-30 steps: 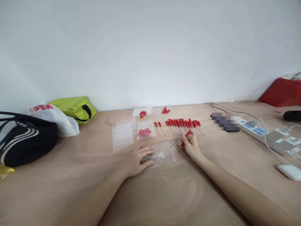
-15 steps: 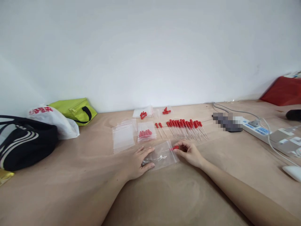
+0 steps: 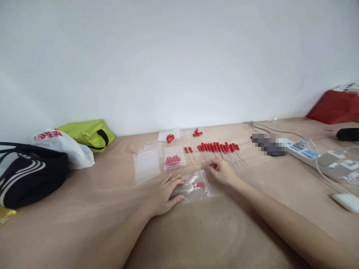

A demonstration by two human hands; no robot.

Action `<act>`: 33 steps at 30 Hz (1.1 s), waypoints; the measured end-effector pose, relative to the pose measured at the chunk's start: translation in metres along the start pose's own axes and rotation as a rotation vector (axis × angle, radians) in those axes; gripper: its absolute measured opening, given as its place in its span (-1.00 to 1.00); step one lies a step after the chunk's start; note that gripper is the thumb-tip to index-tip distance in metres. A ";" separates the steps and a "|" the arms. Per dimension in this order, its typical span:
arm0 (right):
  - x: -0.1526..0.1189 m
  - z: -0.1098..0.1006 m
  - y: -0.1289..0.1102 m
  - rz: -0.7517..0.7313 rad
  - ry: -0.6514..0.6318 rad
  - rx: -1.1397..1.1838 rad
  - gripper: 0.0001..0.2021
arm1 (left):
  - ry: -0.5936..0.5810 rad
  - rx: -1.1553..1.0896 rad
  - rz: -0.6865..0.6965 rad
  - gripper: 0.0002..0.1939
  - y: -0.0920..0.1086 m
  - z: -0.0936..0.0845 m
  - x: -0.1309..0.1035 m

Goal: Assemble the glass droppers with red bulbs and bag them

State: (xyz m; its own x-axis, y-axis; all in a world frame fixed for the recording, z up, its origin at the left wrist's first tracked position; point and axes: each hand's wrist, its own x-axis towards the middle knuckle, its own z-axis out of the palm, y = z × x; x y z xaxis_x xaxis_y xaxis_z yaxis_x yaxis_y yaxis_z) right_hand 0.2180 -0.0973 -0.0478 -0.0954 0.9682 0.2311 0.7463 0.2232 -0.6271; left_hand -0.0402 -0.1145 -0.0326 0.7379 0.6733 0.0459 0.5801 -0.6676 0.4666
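Observation:
My left hand [image 3: 168,194] lies on the left part of a clear zip bag [image 3: 206,192], fingers spread and thumb apart, pressing it to the table. A red rubber bulb [image 3: 199,184] shows inside the bag; any tube attached to it is lost in the glare. My right hand [image 3: 221,172] hovers by the bag's top right corner, fingertips drawn together; whether anything is between them is hidden. Just beyond it lies a row of droppers [image 3: 217,147] with red bulbs and thin clear tubes. Two more droppers [image 3: 188,150] lie apart, left of the row.
Flat zip bags [image 3: 147,164] and a bag of red bulbs [image 3: 174,160] lie behind my left hand. Loose red bulbs [image 3: 170,138] sit near the wall. At right are a blurred phone [image 3: 269,145], a power strip [image 3: 300,151] and cables; at left, a black bag [image 3: 33,173].
The red bulb has gone from my right fingers into the clear bag. My right hand has drawn back from the bag's mouth, moving slightly away towards the row. My left hand stays put.

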 end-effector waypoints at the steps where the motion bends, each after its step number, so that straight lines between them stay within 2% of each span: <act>1: 0.010 -0.002 -0.003 0.033 -0.009 -0.030 -0.82 | -0.003 -0.009 0.005 -0.70 -0.001 0.000 0.000; 4: 0.043 0.003 -0.012 0.100 -0.040 -0.161 -0.80 | -0.002 -0.030 0.014 -0.81 -0.003 0.001 0.000; 8: 0.082 0.028 -0.021 0.173 -0.062 -0.224 -0.71 | 0.011 -0.049 0.030 -0.83 -0.006 0.004 -0.001; 11: 0.096 0.040 -0.024 0.210 -0.108 -0.250 -0.71 | 0.007 -0.057 0.025 -0.84 -0.007 0.005 -0.002; 13: 0.097 0.039 -0.025 0.209 -0.129 -0.253 -0.67 | 0.005 -0.065 0.017 -0.85 -0.007 0.005 -0.002; 18: 0.070 0.009 -0.010 0.117 -0.085 -0.182 -0.48 | 0.035 -0.092 0.010 -0.88 -0.006 0.006 -0.001; 20: 0.049 -0.003 0.005 0.071 0.092 0.050 -0.45 | 0.041 -0.094 0.012 -0.89 -0.005 0.006 -0.001; 22: 0.027 -0.009 0.020 0.122 0.225 0.326 -0.42 | 0.039 -0.085 0.015 -0.90 -0.005 0.006 -0.001; 26: -0.009 0.000 0.031 0.258 0.311 0.677 -0.41 | 0.038 -0.052 0.010 -0.90 -0.003 0.004 -0.001; 29: -0.021 0.009 0.025 0.265 0.317 0.773 -0.44 | 0.038 -0.041 0.007 -0.90 -0.001 0.003 0.000; 33: -0.023 0.014 0.014 0.248 0.295 0.844 -0.45 | 0.019 -0.041 -0.007 -0.91 0.001 0.001 0.000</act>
State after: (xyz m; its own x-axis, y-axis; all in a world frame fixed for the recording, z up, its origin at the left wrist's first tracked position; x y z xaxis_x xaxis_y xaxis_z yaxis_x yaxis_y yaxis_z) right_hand 0.2211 -0.1153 -0.0724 0.2606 0.9573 0.1254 -0.0154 0.1340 -0.9909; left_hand -0.0391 -0.1153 -0.0329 0.7270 0.6841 0.0592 0.5702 -0.6495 0.5031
